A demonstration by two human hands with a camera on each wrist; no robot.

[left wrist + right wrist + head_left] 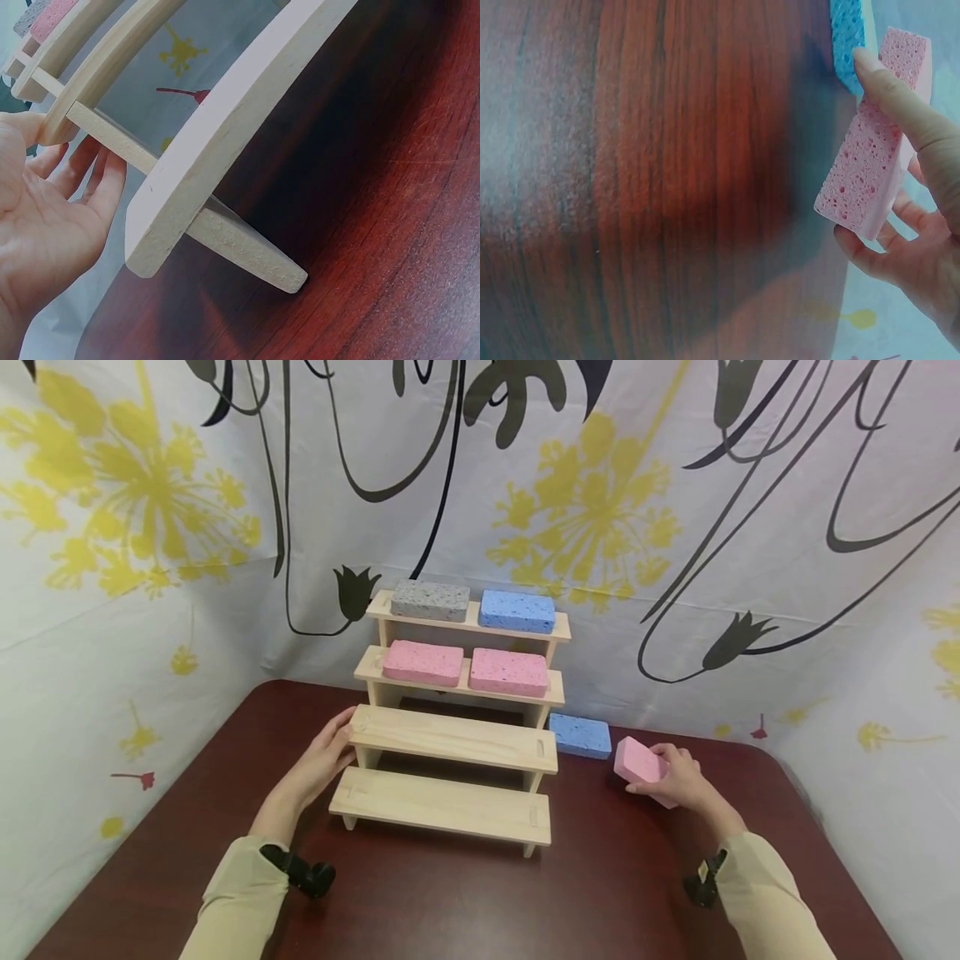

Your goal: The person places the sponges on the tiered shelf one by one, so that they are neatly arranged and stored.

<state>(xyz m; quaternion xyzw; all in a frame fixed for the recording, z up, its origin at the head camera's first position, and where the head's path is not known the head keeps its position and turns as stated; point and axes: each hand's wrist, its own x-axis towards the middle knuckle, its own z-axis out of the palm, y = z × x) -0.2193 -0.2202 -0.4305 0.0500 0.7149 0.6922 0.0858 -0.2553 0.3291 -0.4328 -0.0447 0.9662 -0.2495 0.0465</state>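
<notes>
A stepped wooden stand (442,806) with several tiers stands on the dark red table. My left hand (330,752) holds the left end of its second tier from the bottom, thumb over the board and fingers beneath (56,202). Off to the right of the stand, my right hand (682,781) grips a pink sponge (639,762) between thumb and fingers. In the right wrist view the pink sponge (866,161) is tilted, its porous side showing. A blue sponge (580,736) lies on the table between the stand and the right hand.
Along the top tier sit a grey sponge (430,601) and another blue sponge (517,611). Two pink sponges (423,662) lie side by side on the tier below. A patterned cloth (450,510) hangs behind the table (420,902) and at both sides.
</notes>
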